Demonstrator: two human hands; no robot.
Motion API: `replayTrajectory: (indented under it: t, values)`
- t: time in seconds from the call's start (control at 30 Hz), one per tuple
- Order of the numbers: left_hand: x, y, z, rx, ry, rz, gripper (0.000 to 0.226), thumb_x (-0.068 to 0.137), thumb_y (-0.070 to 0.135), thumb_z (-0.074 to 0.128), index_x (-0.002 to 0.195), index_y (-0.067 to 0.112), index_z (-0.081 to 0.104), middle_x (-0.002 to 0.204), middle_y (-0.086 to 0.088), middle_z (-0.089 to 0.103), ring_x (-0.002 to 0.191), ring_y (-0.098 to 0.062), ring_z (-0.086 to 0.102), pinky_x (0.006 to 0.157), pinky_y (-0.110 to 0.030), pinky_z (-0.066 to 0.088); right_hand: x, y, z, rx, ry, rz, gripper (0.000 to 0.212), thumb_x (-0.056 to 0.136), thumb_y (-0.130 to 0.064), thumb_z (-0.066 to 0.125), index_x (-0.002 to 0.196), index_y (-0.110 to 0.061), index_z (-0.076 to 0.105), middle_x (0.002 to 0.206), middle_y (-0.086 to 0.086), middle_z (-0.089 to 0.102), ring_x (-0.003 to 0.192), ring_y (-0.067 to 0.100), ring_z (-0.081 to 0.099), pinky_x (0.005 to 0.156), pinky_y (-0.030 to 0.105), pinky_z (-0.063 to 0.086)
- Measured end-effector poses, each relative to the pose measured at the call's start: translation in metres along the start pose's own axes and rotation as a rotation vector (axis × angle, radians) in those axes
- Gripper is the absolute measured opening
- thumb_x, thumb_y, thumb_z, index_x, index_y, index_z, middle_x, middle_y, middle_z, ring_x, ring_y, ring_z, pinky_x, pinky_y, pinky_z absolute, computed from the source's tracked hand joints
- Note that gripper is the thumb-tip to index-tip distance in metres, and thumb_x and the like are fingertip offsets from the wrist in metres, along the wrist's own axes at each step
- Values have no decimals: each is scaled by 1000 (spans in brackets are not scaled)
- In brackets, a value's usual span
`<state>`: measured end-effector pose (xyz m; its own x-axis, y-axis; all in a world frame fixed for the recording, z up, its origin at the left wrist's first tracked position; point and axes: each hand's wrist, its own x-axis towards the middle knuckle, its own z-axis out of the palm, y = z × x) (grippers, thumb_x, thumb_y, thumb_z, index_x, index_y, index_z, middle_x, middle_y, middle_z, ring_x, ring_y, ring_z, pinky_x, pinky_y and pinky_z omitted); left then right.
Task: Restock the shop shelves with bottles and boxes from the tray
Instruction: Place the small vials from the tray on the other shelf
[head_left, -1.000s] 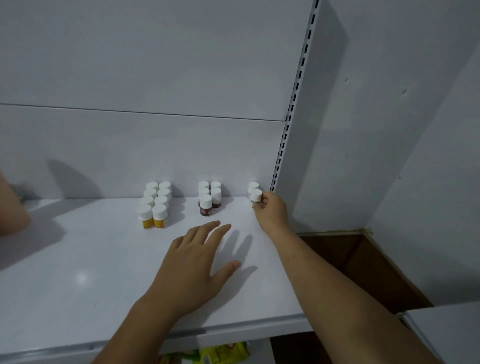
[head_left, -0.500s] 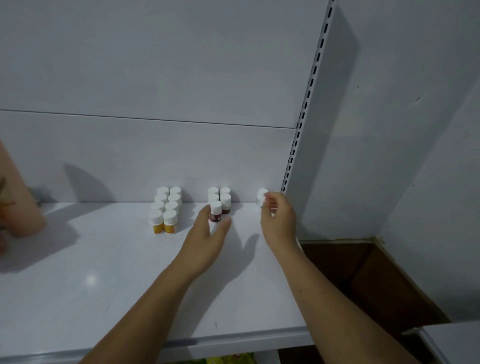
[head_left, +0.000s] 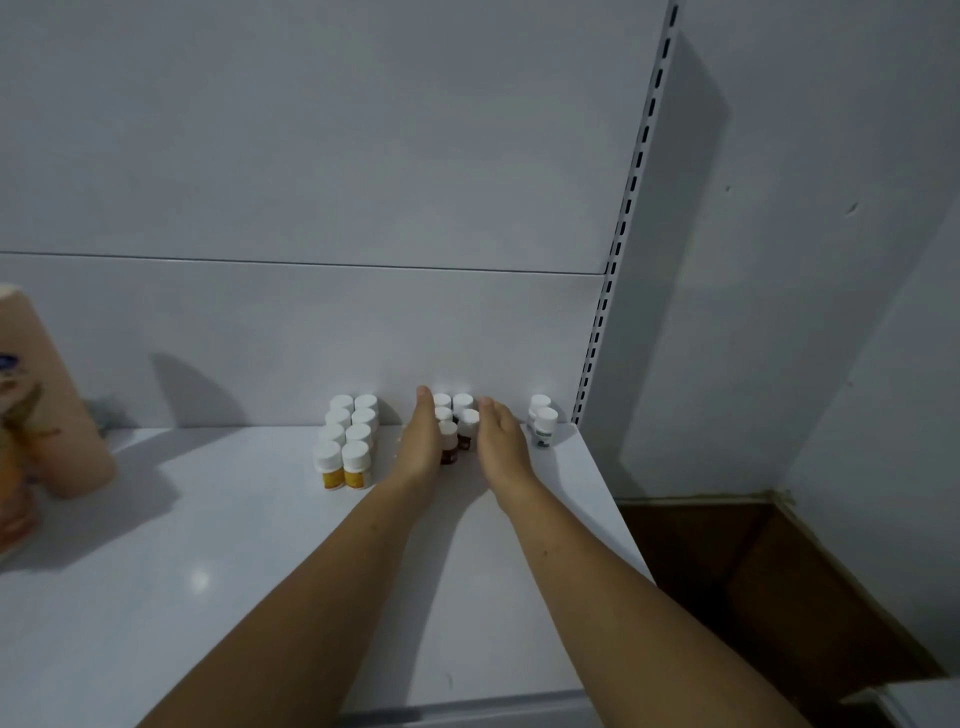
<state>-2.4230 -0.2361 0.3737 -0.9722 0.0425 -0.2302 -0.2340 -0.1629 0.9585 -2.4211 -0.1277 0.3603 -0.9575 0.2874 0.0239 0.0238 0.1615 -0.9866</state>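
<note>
White shop shelving fills the head view: a pale shelf (head_left: 208, 571) runs beneath us, backed by a plain panel, with a slotted upright (head_left: 618, 249) rising at its right end. Beyond that upright we see a grey wall and, lower down, a brown surface (head_left: 753, 571) we cannot identify.

Along the back of the shelf stand three groups of small white-capped bottles. On the left, the yellow-labelled bottles (head_left: 358, 434) form two columns of four. In the middle sit the brown bottles (head_left: 467, 418); we count five caps, packed close together. Near the shelf's right corner, just beside the upright, a pair of green-labelled bottles (head_left: 545, 423) stands one behind the other.

Both of our arms reach forward to the middle group. Our left hand (head_left: 418, 447) stands on edge against the left side of the brown bottles, fingers straight and pressed together, tips almost at the back panel. Our right hand (head_left: 501, 447) mirrors it on the right side, fingers likewise straight and together; we cannot tell whether it touches the bottles. Neither hand curls round anything, and the brown bottles stand between the two palms.

At the far left edge a large peach-coloured bottle (head_left: 57, 405) with a printed label rests on the shelf, well apart from the small bottles.
</note>
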Motion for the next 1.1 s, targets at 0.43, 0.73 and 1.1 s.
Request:
replayTrajectory:
  t: [0.43, 0.73, 1.1]
  values:
    - [20, -16, -9, -149, -68, 55, 70, 111, 58, 24, 118, 10, 74, 115, -11, 79, 110, -21, 74, 88, -32, 55, 20, 28, 9, -95, -12, -81, 42, 94, -6, 53, 129, -24, 66, 124, -9, 72, 117, 12, 66, 105, 37, 53]
    - [25, -20, -12, -203, -101, 52, 69, 111, 58, 29, 128, 5, 70, 124, -15, 75, 121, -25, 69, 113, -43, 48, 19, 34, 13, -146, 22, -147, 33, 94, -11, 61, 124, -24, 69, 114, -10, 74, 106, 11, 68, 94, 31, 55]
    - [25, -21, -12, -130, -102, 56, 66, 110, 58, 32, 126, 9, 73, 121, -11, 77, 119, -21, 71, 98, -32, 52, 18, 35, 14, -200, 13, -153, 36, 93, -12, 53, 121, -27, 70, 110, -10, 75, 103, 9, 68, 92, 33, 56]
